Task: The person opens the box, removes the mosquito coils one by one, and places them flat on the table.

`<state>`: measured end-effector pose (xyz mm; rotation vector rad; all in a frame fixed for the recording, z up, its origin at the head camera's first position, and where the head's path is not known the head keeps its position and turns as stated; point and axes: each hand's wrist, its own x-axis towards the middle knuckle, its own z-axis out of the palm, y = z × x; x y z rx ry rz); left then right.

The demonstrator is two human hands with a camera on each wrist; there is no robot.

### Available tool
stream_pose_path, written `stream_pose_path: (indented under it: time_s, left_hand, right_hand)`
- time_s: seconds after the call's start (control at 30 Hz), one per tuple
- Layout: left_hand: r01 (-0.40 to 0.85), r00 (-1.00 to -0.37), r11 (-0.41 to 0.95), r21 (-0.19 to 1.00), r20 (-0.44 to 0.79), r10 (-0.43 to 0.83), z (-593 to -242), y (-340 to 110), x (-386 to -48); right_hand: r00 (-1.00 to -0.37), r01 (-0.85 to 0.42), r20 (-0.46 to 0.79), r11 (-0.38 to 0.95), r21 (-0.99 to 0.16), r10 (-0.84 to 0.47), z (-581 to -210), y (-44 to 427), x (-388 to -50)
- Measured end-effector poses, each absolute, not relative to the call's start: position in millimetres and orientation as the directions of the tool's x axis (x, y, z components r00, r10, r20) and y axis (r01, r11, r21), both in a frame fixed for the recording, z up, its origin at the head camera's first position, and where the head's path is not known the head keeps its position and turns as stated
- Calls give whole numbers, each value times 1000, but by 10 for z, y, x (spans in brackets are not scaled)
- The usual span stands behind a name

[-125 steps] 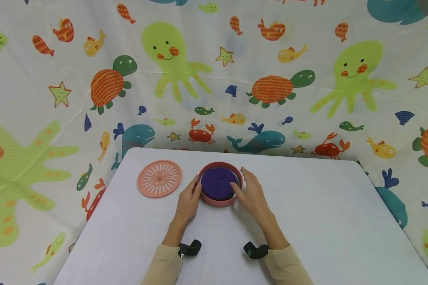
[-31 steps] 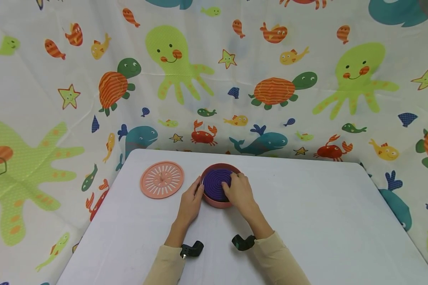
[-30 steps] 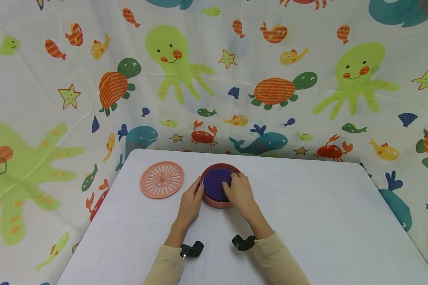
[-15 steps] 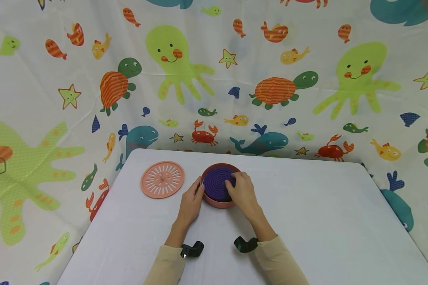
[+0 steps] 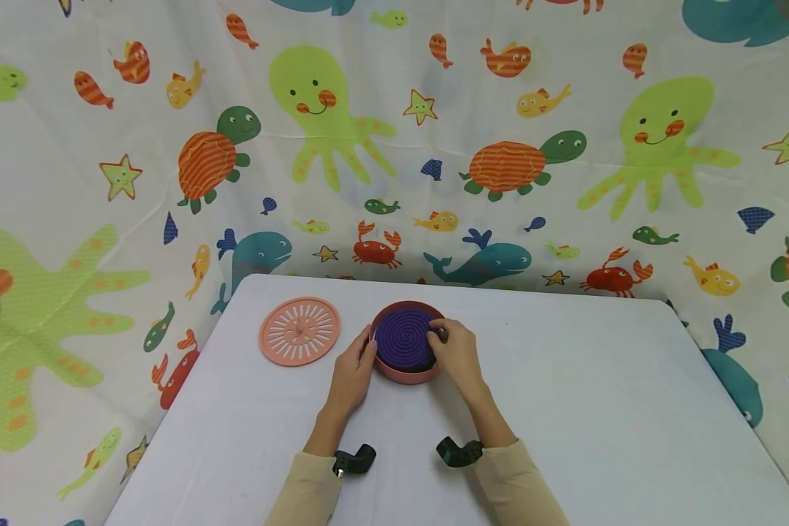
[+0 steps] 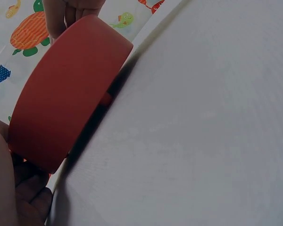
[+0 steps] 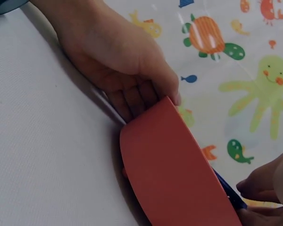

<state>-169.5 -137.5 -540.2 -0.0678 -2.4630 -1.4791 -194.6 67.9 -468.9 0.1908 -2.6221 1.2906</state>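
The purple coil (image 5: 401,340) sits in the red container (image 5: 405,378), directly between the 2 hands. It is a flat spiral with its patterned face turned upward. Being round, it measures about the same in every direction, so no long axis stands out. On the side by the right hand (image 5: 459,354) its edge shows above the rim, tilted up a little. The right thumb and fingertips pinch that edge; how the remaining fingers lie, I cannot tell.

The left hand (image 5: 352,365) grips the near left side of the container, thumb up by the rim and fingers at the wall. The container stands upright, its opening facing up, and both wrist views show a small red foot (image 6: 106,99) beneath it.

To the left of the left hand, well apart from the right, a pink slotted lid (image 5: 299,349) with a small centre knob lies flat. Under both hands spreads a white table (image 5: 598,387), wide out past the right hand. A black camera (image 5: 355,460) is strapped at each wrist, next to beige sleeves (image 5: 305,486). Beyond the hands and off to either side hangs a white cloth (image 5: 394,150) printed with sea animals, creased in places.
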Motion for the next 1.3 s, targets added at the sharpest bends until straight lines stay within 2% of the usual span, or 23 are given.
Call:
stream_pose_path:
  time_s: [0.2, 0.57, 1.03, 1.3]
  left_hand:
    - [180, -962, 483, 857, 255, -94, -5392, -1371, -1687]
    - [174, -962, 483, 858, 252, -102, -5406, -1372, -1698]
    - [179, -961, 481, 858, 257, -100, -5418, -1371, -1696]
    - [189, -960, 480, 856, 264, -92, -5416, -1367, -1700]
  right_hand:
    - [-987, -125, 161, 568, -814, 13, -4708, 700, -1932]
    - [-994, -94, 108, 507, -857, -3, -4712, 732, -1947]
    - [-997, -68, 73, 499, -864, -10, -4695, 723, -1925]
    - [-996, -81, 94, 475, -876, 4, -4702, 698, -1913]
